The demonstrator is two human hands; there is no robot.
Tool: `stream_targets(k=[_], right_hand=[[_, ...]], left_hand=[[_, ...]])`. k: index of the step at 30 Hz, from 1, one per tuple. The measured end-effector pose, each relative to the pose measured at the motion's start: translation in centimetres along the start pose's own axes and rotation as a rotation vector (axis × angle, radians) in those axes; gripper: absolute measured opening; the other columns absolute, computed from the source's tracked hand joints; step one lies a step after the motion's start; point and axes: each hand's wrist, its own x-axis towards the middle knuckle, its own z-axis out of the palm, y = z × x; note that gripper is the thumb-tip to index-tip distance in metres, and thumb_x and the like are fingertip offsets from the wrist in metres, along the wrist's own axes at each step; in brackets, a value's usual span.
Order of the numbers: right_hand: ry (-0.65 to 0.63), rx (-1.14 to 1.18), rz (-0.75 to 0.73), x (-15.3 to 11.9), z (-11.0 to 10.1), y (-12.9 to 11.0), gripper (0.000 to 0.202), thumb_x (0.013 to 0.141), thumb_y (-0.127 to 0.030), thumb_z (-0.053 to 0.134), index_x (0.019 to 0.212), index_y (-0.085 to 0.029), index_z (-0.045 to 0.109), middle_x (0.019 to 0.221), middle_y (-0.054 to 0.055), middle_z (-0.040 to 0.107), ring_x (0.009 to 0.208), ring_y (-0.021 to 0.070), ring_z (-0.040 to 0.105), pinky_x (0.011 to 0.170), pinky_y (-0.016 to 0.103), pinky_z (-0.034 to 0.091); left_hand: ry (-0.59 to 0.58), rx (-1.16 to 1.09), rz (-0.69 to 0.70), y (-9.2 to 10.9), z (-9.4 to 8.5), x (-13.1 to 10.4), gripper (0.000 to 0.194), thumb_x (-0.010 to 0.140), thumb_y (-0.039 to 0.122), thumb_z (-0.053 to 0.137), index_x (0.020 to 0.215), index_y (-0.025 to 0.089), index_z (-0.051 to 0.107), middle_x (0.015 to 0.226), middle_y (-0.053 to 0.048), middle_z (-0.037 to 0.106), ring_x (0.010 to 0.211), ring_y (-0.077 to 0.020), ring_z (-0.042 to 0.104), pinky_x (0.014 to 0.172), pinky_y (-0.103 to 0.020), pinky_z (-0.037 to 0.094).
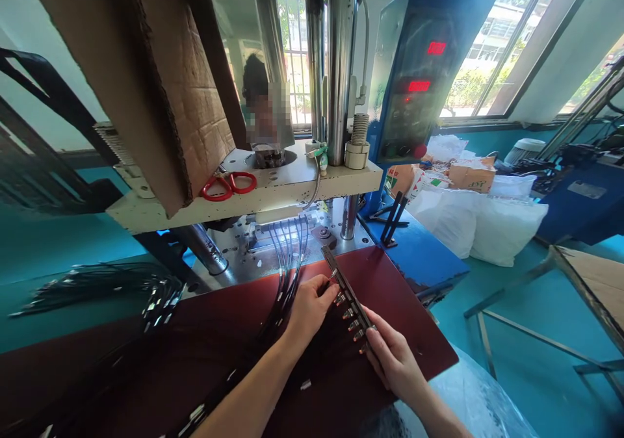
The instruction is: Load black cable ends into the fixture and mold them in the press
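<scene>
A long dark metal fixture bar [344, 285] lies tilted on the dark red mat [400, 295], with several metal plug ends seated along its lower half. My right hand [392, 357] grips the bar's near end. My left hand [309, 308] pinches a black cable's plug end at the bar's upper part. Several black cables [287, 256] run from under the press across the mat to my left hand.
A press machine [336, 67] stands ahead, red scissors [229, 184] on its ledge, cardboard [160, 80] leaning at left. A blue control box [419, 67] shows red digits. A bundle of black cables [112, 288] lies left. White bags [478, 223] sit right. A person stands behind the machine.
</scene>
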Motion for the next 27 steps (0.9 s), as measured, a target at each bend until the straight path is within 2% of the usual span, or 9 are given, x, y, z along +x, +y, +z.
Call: stream_targets(k=[5,8,10,14,19,24,27], right_hand=[[0.012,0.002,0.005,-0.1,-0.1,-0.2,0.049,0.083,-0.049,0.049,0.120,-0.017,0.049,0.055,-0.004,0.050,0.032,0.0016,0.029,0.029,0.014,0.020],[0.037,0.012,-0.007,-0.1,-0.5,-0.1,0.051,0.085,-0.048,0.047,0.123,-0.014,0.045,0.045,-0.007,0.043,0.029,0.0025,0.028,0.027,0.014,0.019],[0.033,0.015,-0.008,-0.1,-0.8,0.0,0.052,0.085,-0.048,0.046,0.125,-0.014,0.043,0.044,-0.008,0.043,0.029,0.0026,0.028,0.027,0.014,0.020],[-0.017,0.002,-0.004,0.0,-0.9,0.1,0.051,0.086,-0.046,0.045,0.125,-0.014,0.043,0.054,-0.003,0.052,0.030,0.0014,0.029,0.028,0.013,0.019],[-0.028,-0.014,0.010,0.0,-0.8,-0.1,0.051,0.086,-0.048,0.044,0.124,-0.015,0.044,0.055,-0.003,0.051,0.030,0.0019,0.030,0.027,0.014,0.019],[-0.038,-0.050,0.001,0.0,-0.4,0.0,0.052,0.085,-0.050,0.044,0.125,-0.017,0.044,0.059,-0.002,0.052,0.031,0.0020,0.029,0.029,0.015,0.019],[-0.043,-0.121,-0.013,-0.1,-0.3,0.3,0.051,0.085,-0.049,0.045,0.127,-0.020,0.043,0.060,-0.002,0.051,0.039,0.0047,0.034,0.035,0.016,0.030]], left_hand=[[-0.014,-0.185,0.006,0.0,-0.4,0.2,0.037,0.078,0.047,0.046,0.066,0.014,0.054,0.057,0.003,0.044,0.054,-0.0092,0.038,0.051,-0.022,0.029],[0.031,-0.290,-0.040,0.0,-0.9,0.5,0.042,0.079,0.052,0.041,0.075,0.014,0.057,0.049,0.006,0.035,0.044,-0.0075,0.029,0.043,-0.021,0.021],[-0.007,-0.247,-0.073,-0.1,-1.2,0.7,0.040,0.076,0.051,0.047,0.074,0.013,0.059,0.046,0.007,0.031,0.042,-0.0069,0.025,0.042,-0.021,0.017],[-0.092,-0.152,-0.054,0.0,-1.3,0.5,0.034,0.073,0.044,0.051,0.060,0.013,0.057,0.052,0.004,0.041,0.050,-0.0080,0.033,0.048,-0.021,0.024],[-0.136,-0.224,-0.108,0.5,-1.2,0.3,0.034,0.070,0.045,0.051,0.056,0.014,0.051,0.053,0.004,0.040,0.051,-0.0086,0.032,0.049,-0.022,0.025],[-0.105,-0.156,-0.066,0.5,-1.2,0.6,0.034,0.070,0.043,0.049,0.051,0.015,0.044,0.050,0.005,0.033,0.049,-0.0080,0.028,0.048,-0.022,0.021],[-0.072,-0.135,-0.067,0.2,-1.3,0.7,0.033,0.070,0.041,0.048,0.049,0.017,0.039,0.047,0.006,0.029,0.047,-0.0075,0.023,0.046,-0.023,0.017]])
